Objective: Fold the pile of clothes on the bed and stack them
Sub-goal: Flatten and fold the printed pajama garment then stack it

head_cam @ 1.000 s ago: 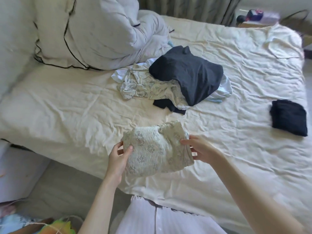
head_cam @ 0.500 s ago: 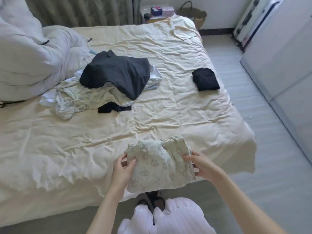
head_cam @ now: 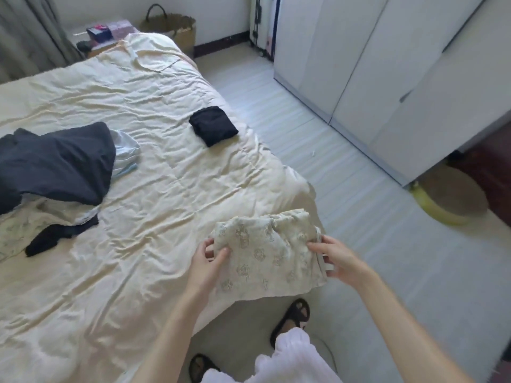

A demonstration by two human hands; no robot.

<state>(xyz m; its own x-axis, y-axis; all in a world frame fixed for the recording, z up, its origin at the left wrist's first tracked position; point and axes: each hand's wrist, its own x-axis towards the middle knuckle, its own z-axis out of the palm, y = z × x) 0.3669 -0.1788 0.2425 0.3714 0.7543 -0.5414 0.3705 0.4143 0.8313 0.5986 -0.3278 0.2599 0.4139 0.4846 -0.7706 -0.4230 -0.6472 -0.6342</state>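
— Clothes first: where's the pile?
— Pile of clothes (head_cam: 55, 172) lies at the left edge of the frame on the bed (head_cam: 166, 172), a dark garment on top.
— And toward the middle?
— Up the frame, a folded black garment (head_cam: 213, 125) sits alone, well apart from the pile.
— The hands?
— Lower centre, left hand (head_cam: 206, 265) pinches the left edge of a folded patterned garment (head_cam: 265, 255); right hand (head_cam: 338, 261) grips its right edge.
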